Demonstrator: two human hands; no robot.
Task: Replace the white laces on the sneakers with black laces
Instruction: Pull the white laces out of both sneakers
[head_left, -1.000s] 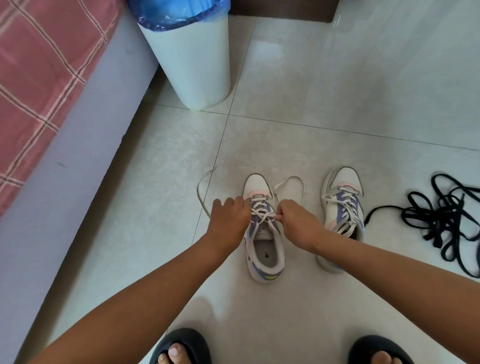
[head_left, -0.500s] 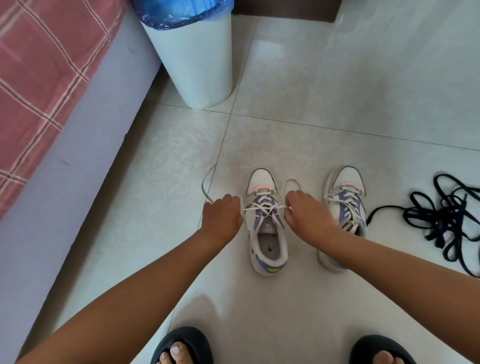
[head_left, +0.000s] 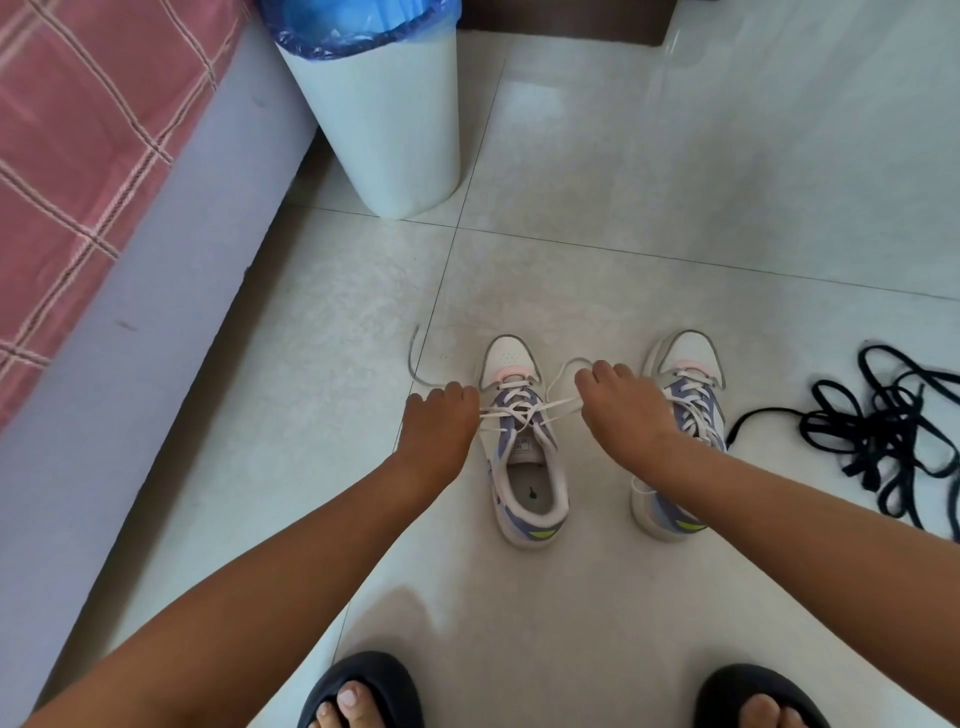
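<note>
The left sneaker (head_left: 524, 447) stands on the tiled floor (head_left: 623, 234), toe pointing away. The left hand (head_left: 439, 428) grips one end of its white lace (head_left: 524, 408); the right hand (head_left: 621, 402) grips the other end, both fists curled. The right sneaker (head_left: 680, 415) stands just beside. Black laces (head_left: 883, 431) lie tangled near the floor's right edge.
</note>
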